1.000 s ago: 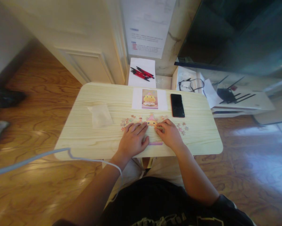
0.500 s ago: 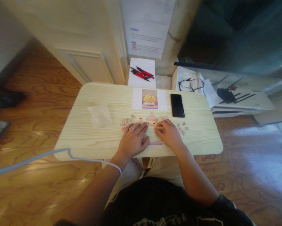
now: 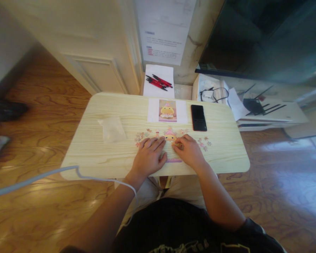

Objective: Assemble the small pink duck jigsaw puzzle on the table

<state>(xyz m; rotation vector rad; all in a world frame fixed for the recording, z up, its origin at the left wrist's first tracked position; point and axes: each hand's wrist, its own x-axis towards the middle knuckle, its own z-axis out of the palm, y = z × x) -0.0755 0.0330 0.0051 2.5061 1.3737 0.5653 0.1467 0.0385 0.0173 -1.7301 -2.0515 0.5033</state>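
Note:
Between my hands lies a partly joined jigsaw puzzle (image 3: 170, 135) with a yellow face and a pink hat. My left hand (image 3: 150, 154) rests flat on the table, its fingertips at the puzzle's left edge. The fingers of my right hand (image 3: 187, 149) are pinched on a small yellowish puzzle piece (image 3: 176, 144) at the lower right of the face. A joined pink strip (image 3: 174, 160) lies nearer me, partly hidden by my hands. Loose puzzle pieces (image 3: 204, 143) lie to the right, and more loose pieces (image 3: 142, 136) are beyond my left fingers.
A printed picture (image 3: 167, 111) of the yellow character lies on white paper behind the puzzle. To its right is a black phone (image 3: 198, 118); a pale plastic bag (image 3: 113, 129) lies at left. Red pens (image 3: 159, 82) sit beyond the table (image 3: 84, 151). A grey cable (image 3: 42, 178) loops to my left wrist.
My right hand has shifted slightly left toward the puzzle's face, with the pinched piece. My left hand stays where it was.

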